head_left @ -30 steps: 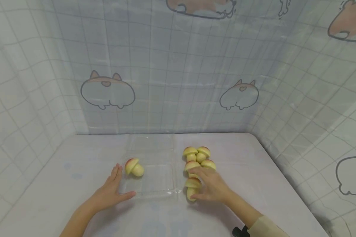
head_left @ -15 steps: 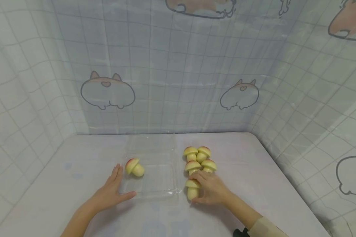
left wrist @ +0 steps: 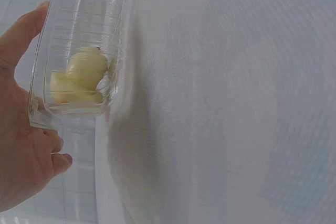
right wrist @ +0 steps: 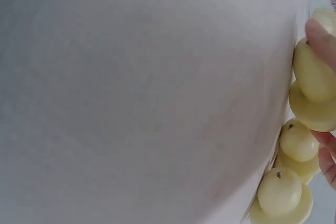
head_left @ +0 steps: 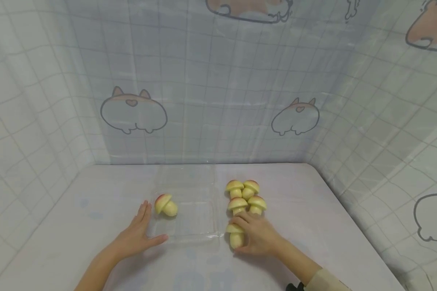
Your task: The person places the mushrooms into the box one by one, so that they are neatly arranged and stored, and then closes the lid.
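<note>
A clear plastic box (head_left: 196,220) with its lid (head_left: 185,176) folded back lies on the table. One yellow toy mushroom (head_left: 170,209) with a reddish cap lies tilted in its left part. My left hand (head_left: 136,238), thumb and fingers spread, rests at the box's front left corner; the left wrist view shows the thumb (left wrist: 23,34) against the box wall. Right of the box, my right hand (head_left: 259,234) pinches the nearest toy mushroom (head_left: 236,239) lengthwise, thumb at the stem end and fingers at the cap. That mushroom (right wrist: 314,74) appears on the table.
Several more toy mushrooms (head_left: 237,204) stand close together just behind the right hand. A small black object (head_left: 295,287) shows by the right sleeve at the front edge. Patterned sheeting (head_left: 218,101) hangs behind the table and on both sides.
My right hand has drawn slightly toward the front and its fingers have come down onto the nearest mushroom's cap. That mushroom has shifted very slightly forward. The left hand has kept its place.
</note>
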The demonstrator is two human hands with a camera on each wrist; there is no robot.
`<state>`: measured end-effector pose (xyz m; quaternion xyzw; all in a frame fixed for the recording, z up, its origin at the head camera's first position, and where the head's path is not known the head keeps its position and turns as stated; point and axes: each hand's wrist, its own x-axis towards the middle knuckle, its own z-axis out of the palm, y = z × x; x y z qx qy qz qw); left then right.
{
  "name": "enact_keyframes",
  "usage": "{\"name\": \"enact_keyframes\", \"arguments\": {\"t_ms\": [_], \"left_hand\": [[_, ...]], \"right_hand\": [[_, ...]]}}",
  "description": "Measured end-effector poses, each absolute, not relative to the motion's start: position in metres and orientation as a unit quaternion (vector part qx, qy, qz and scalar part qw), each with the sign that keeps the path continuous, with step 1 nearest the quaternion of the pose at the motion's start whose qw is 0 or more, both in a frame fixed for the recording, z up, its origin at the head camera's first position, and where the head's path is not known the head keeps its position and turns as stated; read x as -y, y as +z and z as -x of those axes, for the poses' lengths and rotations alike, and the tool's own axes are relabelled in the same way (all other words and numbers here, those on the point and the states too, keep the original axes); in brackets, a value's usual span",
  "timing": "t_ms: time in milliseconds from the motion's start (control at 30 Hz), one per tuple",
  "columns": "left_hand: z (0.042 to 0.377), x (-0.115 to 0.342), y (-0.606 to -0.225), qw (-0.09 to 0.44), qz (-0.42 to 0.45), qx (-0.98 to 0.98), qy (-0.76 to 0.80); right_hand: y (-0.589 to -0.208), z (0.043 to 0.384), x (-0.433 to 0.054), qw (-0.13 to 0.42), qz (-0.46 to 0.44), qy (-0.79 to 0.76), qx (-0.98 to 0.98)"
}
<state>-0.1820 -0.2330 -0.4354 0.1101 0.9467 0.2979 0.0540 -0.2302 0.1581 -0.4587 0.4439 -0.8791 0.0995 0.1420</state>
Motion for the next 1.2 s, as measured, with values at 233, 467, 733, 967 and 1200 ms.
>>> {"name": "enact_keyframes", "arguments": {"t_ms": [233, 467, 733, 967, 1200], "left_hand": [[0.181, 0.232, -0.435, 0.059, -0.106, -0.945, 0.304], [0.18, 0.231, -0.434, 0.059, -0.108, -0.944, 0.306], [0.179, 0.231, -0.433, 0.06, -0.107, -0.943, 0.309], [0.181, 0.232, -0.434, 0.054, -0.108, -0.945, 0.303], [0.182, 0.233, -0.436, 0.053, -0.106, -0.946, 0.301]], "right_hand": [[-0.459, 0.225, -0.156, 0.139, -0.438, 0.103, 0.882], [-0.454, 0.223, -0.159, 0.144, -0.414, 0.13, 0.889], [-0.435, 0.228, -0.161, 0.183, -0.418, 0.147, 0.878], [-0.421, 0.236, -0.161, 0.23, -0.433, 0.164, 0.856], [-0.407, 0.24, -0.158, 0.237, -0.43, 0.194, 0.849]]}}
